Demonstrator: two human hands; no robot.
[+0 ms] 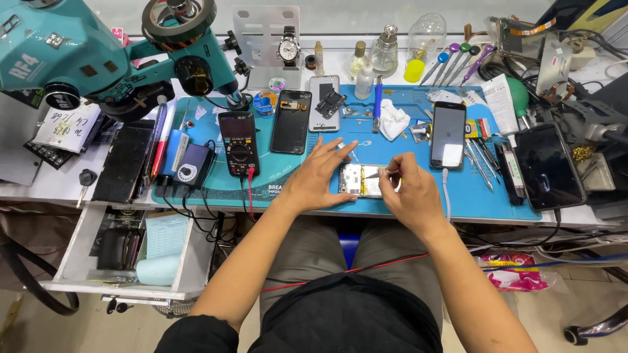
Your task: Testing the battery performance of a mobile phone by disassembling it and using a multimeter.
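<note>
Right now my left hand lies flat, fingers spread, just left of centre in the frame, its fingertips steadying the left end of an opened phone on the blue work mat. My right hand is curled, thumb and forefinger pinched on a thin tool whose tip reaches over the phone's exposed insides; whether that tip actually touches a part I cannot tell.

With its back off, showing pale and yellowish inner parts, the phone looks light, rigid and flat, but I judge it fragile: small connectors and thin ribbons would not forgive pressure. The safe hold seems to be the outer frame edges, pressing down lightly so it does not slide on the smooth mat, never on the bare board.

Around it, towards the upper middle of the frame, lie a dark phone and a pale back cover; to the right, another phone with a lit screen, and further right a dark tablet. A multimeter with red and black leads sits left of centre, a teal microscope fills the upper left, and an open drawer hangs at lower left.
</note>
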